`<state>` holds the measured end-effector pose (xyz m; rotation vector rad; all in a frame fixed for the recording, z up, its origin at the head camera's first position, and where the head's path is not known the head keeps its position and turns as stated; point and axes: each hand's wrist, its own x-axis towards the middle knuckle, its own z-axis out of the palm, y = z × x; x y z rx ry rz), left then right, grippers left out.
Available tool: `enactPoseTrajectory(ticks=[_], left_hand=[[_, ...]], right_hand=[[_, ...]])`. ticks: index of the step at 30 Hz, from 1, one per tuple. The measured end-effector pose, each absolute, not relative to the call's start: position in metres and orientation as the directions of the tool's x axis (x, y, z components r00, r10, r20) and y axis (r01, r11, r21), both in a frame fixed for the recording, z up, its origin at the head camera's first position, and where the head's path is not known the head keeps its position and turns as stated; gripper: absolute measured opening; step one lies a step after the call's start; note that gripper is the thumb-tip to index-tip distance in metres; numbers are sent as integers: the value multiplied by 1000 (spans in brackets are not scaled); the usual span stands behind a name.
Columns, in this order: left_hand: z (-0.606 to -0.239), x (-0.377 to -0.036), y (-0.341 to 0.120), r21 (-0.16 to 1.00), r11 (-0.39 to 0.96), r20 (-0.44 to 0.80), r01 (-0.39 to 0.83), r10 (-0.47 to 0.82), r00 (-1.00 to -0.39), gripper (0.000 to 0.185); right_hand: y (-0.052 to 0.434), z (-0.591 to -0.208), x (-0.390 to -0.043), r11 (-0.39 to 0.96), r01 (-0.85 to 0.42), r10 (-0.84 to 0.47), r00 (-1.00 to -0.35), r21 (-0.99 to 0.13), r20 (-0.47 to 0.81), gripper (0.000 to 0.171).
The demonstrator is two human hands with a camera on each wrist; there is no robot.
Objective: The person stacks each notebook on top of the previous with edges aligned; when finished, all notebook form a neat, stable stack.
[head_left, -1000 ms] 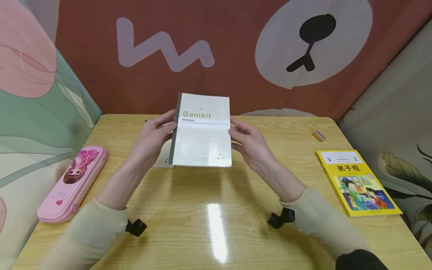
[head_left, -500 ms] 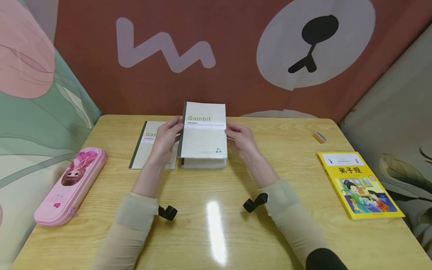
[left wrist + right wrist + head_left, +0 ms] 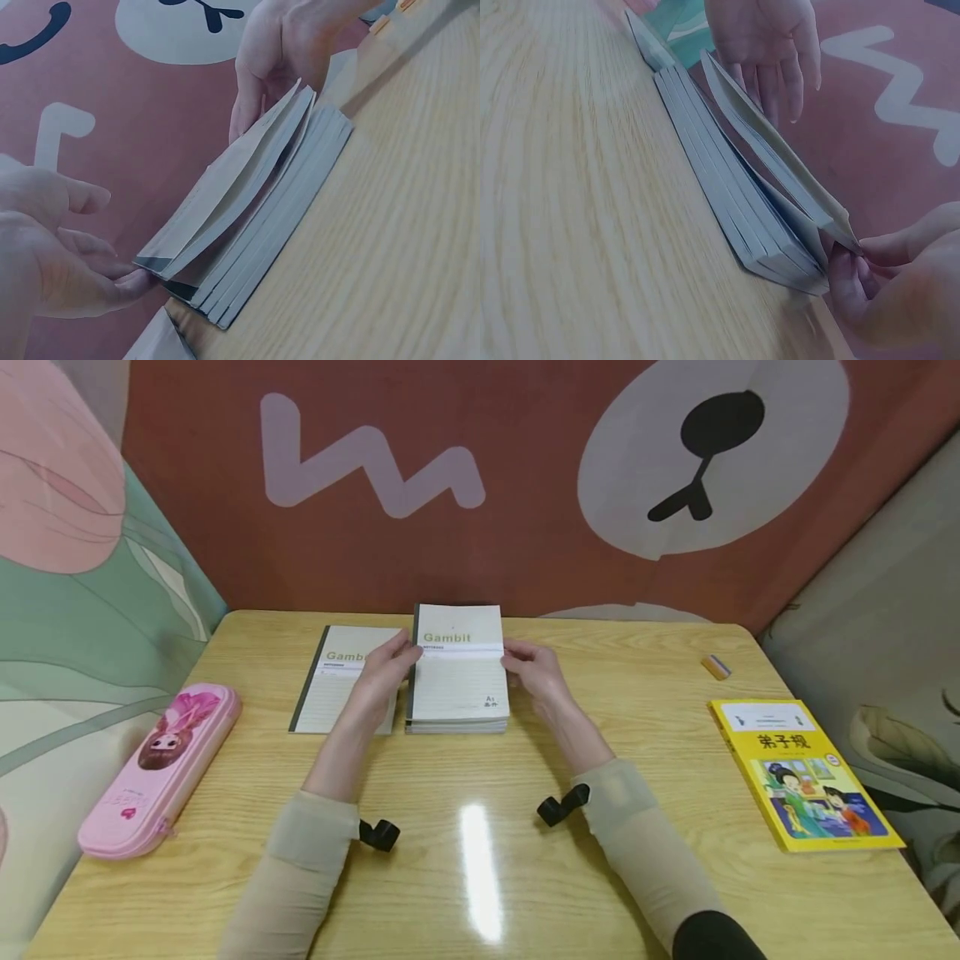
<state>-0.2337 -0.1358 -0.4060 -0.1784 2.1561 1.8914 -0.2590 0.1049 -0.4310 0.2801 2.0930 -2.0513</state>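
The top notebook (image 3: 461, 677) lies between my hands, with its long axis running away from me towards the far edge of the table (image 3: 645, 693). Its dark spine is along the left side, its cover faces up, and the lettering reads upright from where I sit. It sits over a stack of notebooks (image 3: 456, 727), nearly lined up with them; both wrist views show a narrow gap along the near short edge, where it tilts slightly off the pile.

With my right hand (image 3: 542, 677) I pinch its right edge, thumb above and fingers beneath. My left hand (image 3: 378, 681) is looser: my fingers lie relaxed at the spine, a fingertip touching the near corner, and in the left wrist view my upper digit stands apart from the cover.

The cover is white, with "Gambit" in gold, a small dark line of print below, a pale band across the middle, faint ruled lines and "A5" near the lower right. Along the near edge the cover bows a little away from the pages.

Just to the left lies a matching notebook (image 3: 321, 697), flat, spine also on the left, partly hidden by my left hand.
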Motion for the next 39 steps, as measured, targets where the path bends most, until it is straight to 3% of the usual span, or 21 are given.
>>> enactPoseTrajectory(ticks=[19,39], left_hand=[[-415,-232,-130,946,197,-270,-256,44,-962,68],[-416,-233,-132,938,168,-314,-303,39,-949,67]], right_hand=[[106,-442,-264,111,275,-66,-957,-955,-283,43],[105,-439,-262,173,264,-89,-955,-949,-282,47]])
